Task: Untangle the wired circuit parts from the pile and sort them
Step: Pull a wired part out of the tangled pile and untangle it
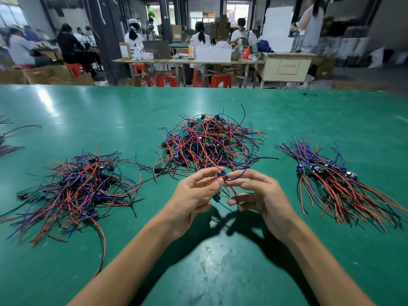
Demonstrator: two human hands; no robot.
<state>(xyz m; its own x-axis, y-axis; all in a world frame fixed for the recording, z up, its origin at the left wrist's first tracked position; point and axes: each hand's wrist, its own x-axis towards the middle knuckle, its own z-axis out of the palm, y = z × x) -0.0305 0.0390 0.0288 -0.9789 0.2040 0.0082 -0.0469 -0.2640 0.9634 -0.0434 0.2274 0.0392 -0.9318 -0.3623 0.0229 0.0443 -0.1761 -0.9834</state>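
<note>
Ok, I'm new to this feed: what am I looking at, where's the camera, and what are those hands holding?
There is no machine, just a person's two bare hands. The one picture comes from a wide-angle camera on their head, looking forward and down. On the green table lie a tangled middle pile, a loose left pile and a combed-out right bundle. The left hand and right hand together pinch one small wired circuit part near the middle pile.

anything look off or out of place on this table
One stray: a wired part lies alone on the green table, between the left heap and the middle tangled pile, belonging to neither. The right bundle is neatly combed. Both hands, left hand and right hand, hold one part. Nothing looks damaged.
</note>
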